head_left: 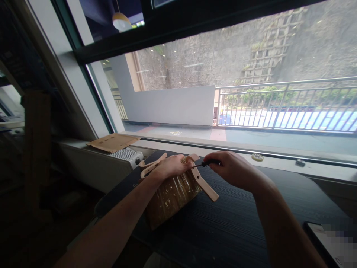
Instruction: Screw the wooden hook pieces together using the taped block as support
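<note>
A small wooden stool (173, 195) lies on its side on the dark table (228, 227), its pale curved legs (205, 186) pointing up and outward. My left hand (171, 165) is closed over the top of it, holding it down near a leg joint. My right hand (232, 169) is closed round the black handle of a small screwdriver (208, 162), whose tip points left at the joint under my left hand's fingers.
A window with a sill (279, 158) runs behind the table; a small yellowish round thing (257, 157) and a dark bit (300, 162) lie on it. Cardboard (113, 142) and a white device (128, 155) sit at the left. A phone (330, 242) lies at the table's right corner.
</note>
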Demonstrator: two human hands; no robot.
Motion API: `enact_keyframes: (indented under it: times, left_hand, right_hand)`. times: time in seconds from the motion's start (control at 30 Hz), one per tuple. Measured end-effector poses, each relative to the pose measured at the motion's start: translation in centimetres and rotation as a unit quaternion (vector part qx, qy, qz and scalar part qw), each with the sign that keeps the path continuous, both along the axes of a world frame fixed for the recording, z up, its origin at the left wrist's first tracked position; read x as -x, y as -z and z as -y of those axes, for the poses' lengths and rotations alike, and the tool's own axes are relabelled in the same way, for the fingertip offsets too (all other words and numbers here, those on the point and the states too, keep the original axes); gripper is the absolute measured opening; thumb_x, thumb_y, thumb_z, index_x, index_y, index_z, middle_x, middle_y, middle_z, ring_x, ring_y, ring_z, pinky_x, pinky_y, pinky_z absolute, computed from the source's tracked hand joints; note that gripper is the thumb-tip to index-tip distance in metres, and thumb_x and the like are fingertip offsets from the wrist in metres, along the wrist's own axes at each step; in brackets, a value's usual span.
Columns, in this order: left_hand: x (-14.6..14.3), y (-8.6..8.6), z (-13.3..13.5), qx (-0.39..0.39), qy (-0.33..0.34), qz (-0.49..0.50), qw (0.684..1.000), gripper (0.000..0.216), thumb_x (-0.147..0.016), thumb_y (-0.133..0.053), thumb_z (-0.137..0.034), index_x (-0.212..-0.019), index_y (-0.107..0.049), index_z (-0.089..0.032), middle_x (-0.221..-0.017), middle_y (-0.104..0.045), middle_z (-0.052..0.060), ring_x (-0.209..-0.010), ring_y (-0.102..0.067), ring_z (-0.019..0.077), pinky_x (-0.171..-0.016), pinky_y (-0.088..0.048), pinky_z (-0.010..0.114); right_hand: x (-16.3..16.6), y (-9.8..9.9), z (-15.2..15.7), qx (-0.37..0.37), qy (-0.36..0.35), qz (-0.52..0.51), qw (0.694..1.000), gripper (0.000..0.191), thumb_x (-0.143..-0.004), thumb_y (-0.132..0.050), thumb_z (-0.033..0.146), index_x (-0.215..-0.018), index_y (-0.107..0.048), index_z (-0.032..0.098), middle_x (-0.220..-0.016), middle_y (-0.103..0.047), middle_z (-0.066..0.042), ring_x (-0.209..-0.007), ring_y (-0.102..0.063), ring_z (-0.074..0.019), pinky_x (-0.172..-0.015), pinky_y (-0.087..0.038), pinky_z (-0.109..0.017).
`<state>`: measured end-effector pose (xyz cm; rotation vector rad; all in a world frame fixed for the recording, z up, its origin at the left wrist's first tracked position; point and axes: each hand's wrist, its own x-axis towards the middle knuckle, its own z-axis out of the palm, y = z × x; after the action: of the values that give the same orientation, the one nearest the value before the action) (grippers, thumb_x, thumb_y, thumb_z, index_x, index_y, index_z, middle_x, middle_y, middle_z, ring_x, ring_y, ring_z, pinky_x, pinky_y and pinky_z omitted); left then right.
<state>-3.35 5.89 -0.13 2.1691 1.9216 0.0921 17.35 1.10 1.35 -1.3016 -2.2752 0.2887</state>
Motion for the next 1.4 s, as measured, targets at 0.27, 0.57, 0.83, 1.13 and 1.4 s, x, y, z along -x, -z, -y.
enact_keyframes:
  times: [0.27, 0.57, 0.83, 1.13, 1.4]
  left_hand:
    - [-0.27, -0.24, 0.45, -0.011, -0.003, -0.003, 1.0, 0.065, -0.074, -0.031, -0.071, -0.11, -0.058, -0.026, -0.109, -0.064, 0.011, -0.096, -0.06, 0.0308, -0.075, -0.046, 0.039]
    - [-0.03, 0.07, 0.1, -0.007, 0.002, 0.004, 1.0, 0.064, -0.074, -0.031, -0.071, -0.108, -0.059, -0.025, -0.109, -0.064, 0.011, -0.098, -0.06, 0.0313, -0.076, -0.046, 0.039]
    - [0.01, 0.25, -0.09, -0.003, 0.007, 0.012, 1.0, 0.064, -0.073, -0.033, -0.072, -0.108, -0.058, -0.025, -0.11, -0.064, 0.011, -0.098, -0.06, 0.0308, -0.076, -0.046, 0.039]
    - [-0.2, -0.16, 0.43, -0.008, 0.003, 0.004, 1.0, 0.064, -0.074, -0.032, -0.071, -0.111, -0.058, -0.025, -0.111, -0.064, 0.011, -0.098, -0.06, 0.0302, -0.076, -0.046, 0.038]
    - [0.24, 0.29, 0.25, -0.006, 0.003, 0.014, 1.0, 0.066, -0.075, -0.029, -0.072, -0.109, -0.058, -0.023, -0.109, -0.064, 0.013, -0.097, -0.06, 0.0317, -0.075, -0.045, 0.038]
  right_hand:
    - [-0.06, -0.05, -0.21, 0.014, 0.013, -0.002, 1.0, 0.029, -0.086, -0.043, 0.033, -0.096, -0.068, 0.022, -0.08, -0.066, -0.004, -0.06, -0.051, -0.0117, -0.054, -0.032, -0.026]
    - [-0.28, -0.11, 0.07, 0.011, 0.007, 0.004, 1.0, 0.029, -0.082, -0.047, 0.023, -0.106, -0.064, 0.024, -0.08, -0.066, -0.002, -0.063, -0.052, -0.0122, -0.056, -0.033, -0.025]
    - [-0.37, -0.21, -0.11, 0.01, 0.005, 0.0, 1.0, 0.029, -0.084, -0.046, 0.027, -0.103, -0.067, 0.022, -0.083, -0.066, -0.004, -0.062, -0.051, -0.0116, -0.055, -0.034, -0.025]
    - [-0.36, -0.09, -0.1, 0.026, 0.025, 0.009, 0.999, 0.03, -0.086, -0.045, 0.035, -0.102, -0.067, 0.022, -0.078, -0.066, -0.005, -0.061, -0.052, -0.0128, -0.055, -0.033, -0.026]
    - [0.2, -0.14, 0.0, 0.003, 0.019, 0.014, 1.0, 0.028, -0.087, -0.043, 0.029, -0.105, -0.064, 0.022, -0.086, -0.067, -0.005, -0.071, -0.057, -0.0158, -0.058, -0.034, -0.026]
